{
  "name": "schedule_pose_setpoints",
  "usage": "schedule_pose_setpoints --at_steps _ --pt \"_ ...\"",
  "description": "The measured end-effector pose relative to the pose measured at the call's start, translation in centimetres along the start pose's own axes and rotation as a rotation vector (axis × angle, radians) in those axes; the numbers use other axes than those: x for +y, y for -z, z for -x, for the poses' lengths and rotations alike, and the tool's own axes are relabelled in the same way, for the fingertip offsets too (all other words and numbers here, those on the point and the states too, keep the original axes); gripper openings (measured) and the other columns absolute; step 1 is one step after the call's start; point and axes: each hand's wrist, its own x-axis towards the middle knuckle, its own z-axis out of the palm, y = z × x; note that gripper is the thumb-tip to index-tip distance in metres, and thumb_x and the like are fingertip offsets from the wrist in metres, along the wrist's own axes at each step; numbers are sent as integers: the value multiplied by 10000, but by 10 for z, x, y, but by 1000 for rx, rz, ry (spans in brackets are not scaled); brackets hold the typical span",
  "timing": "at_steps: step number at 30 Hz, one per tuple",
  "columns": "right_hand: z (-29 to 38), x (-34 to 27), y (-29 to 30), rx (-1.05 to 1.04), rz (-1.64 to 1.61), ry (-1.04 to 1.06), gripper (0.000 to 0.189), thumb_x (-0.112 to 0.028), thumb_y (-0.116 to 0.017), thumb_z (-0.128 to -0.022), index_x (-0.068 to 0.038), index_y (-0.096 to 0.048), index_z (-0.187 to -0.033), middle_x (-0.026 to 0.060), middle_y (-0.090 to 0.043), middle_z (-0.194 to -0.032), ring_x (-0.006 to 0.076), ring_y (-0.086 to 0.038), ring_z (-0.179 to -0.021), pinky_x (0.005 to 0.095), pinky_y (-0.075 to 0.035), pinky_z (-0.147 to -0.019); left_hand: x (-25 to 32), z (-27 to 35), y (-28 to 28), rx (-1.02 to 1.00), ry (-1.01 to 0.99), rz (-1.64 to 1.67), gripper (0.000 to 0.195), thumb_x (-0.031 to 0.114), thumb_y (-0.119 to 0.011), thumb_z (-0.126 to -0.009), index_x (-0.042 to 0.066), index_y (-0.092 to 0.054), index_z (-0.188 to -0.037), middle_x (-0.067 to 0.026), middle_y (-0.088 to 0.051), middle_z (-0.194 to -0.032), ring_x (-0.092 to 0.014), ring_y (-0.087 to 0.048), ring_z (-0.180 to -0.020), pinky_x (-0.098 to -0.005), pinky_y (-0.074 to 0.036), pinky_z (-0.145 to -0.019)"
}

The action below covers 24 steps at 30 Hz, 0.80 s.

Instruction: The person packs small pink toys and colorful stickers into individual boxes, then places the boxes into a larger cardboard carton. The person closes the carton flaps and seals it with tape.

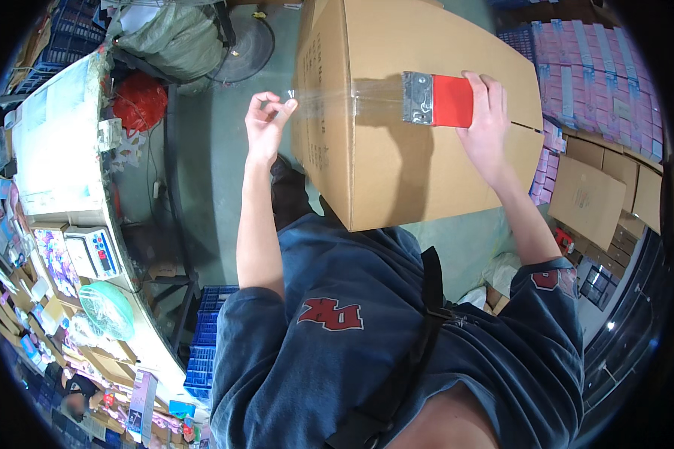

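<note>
In front of me stands a large closed cardboard carton (455, 179), with printing on its left side. My right hand (487, 112) grips a red tape dispenser (451, 101) with a toothed metal edge, held over the carton's top. A strip of clear packing tape (326, 104) runs leftward from it, across the carton's edge. My left hand (268, 120) pinches the tape's free end between thumb and fingers, out beyond the carton's left side. The dispenser casts a shadow on the cardboard.
At left is a long workbench (62, 146) carrying a digital scale (92, 252) and a green mesh basket (106, 310). Blue plastic crates (208, 331) stand below it. A red bag (140, 104) hangs beside the bench. Pink boxes (601, 84) and flat cardboard (587, 199) are stacked at right.
</note>
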Motion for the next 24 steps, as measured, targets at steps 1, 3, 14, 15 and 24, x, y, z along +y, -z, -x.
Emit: schedule_pose_setpoints --at_steps 1,3,14,15,24 --pt "0 0 0 -8 -4 -2 680 3 -791 -707 -88 -559 -1341 149 -555 -1192 360 -582 -1095 450 -529 -889 -4 -1 -1 -5 13 11 318 54 -799 -911 117 -537 -1079 46 -674 -781 -99 -658 -897 -290 -467 -919" --pt "1 -2 1 -17 -15 -14 718 33 -799 -692 -87 -546 -1354 162 -566 -1206 375 -591 -1114 456 -531 -890 -16 -2 -4 -14 28 75 300 47 -792 -914 120 -537 -1053 31 -696 -808 -111 -675 -917 -291 -474 -929" --pt "-3 -12 2 -18 104 23 668 -13 -788 -693 -51 -564 -1321 165 -546 -1141 363 -587 -1033 460 -523 -859 -70 -8 -35 -44 106 348 286 62 -794 -912 135 -547 -1038 -38 -753 -885 -154 -708 -930 -367 -437 -1056" --pt "-3 -12 2 -13 101 31 658 -14 -786 -696 -51 -567 -1315 167 -547 -1136 361 -589 -1028 461 -521 -857 -68 -9 -34 -63 111 295 285 60 -790 -914 134 -550 -1048 -31 -742 -872 -148 -701 -919 -356 -441 -1041" --pt "-3 -14 0 31 111 11 626 -31 -771 -711 -69 -576 -1305 154 -557 -1127 354 -596 -1032 453 -522 -861 -65 0 -42 -24 209 -16 379 321 -771 -959 111 -542 -1175 -16 -647 -949 -117 -587 -892 -291 -487 -837"
